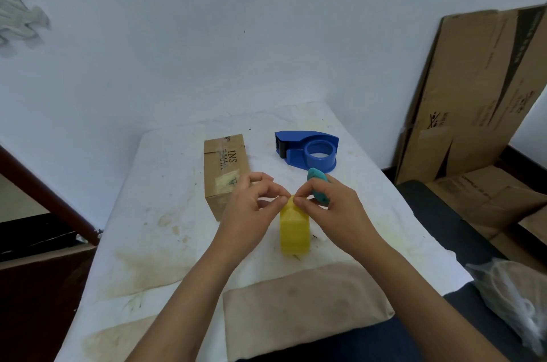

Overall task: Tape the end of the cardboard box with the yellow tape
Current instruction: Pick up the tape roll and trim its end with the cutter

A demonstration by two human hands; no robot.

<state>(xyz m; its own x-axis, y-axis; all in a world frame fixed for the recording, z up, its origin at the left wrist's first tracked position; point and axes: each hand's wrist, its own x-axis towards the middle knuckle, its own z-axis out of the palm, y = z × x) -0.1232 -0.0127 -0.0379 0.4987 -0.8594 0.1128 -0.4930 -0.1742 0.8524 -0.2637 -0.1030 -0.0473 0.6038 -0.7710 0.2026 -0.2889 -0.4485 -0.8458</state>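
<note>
A roll of yellow tape (294, 231) stands on edge on the white table (165, 213). My left hand (251, 207) and my right hand (331, 207) both pinch at the top of the roll with their fingertips. A teal cutter (318, 184) is also tucked in my right hand, its tip poking up past my fingers. The small cardboard box (225, 172) lies just left of my left hand, long side pointing away from me, with old tape patches on its top.
A blue tape dispenser (310, 150) with no roll in it sits behind my hands. Flattened cardboard (473, 95) leans on the wall at right, more lies below it. A clear plastic bag (515, 296) is at the right edge. A beige cloth (296, 302) covers the table's near part.
</note>
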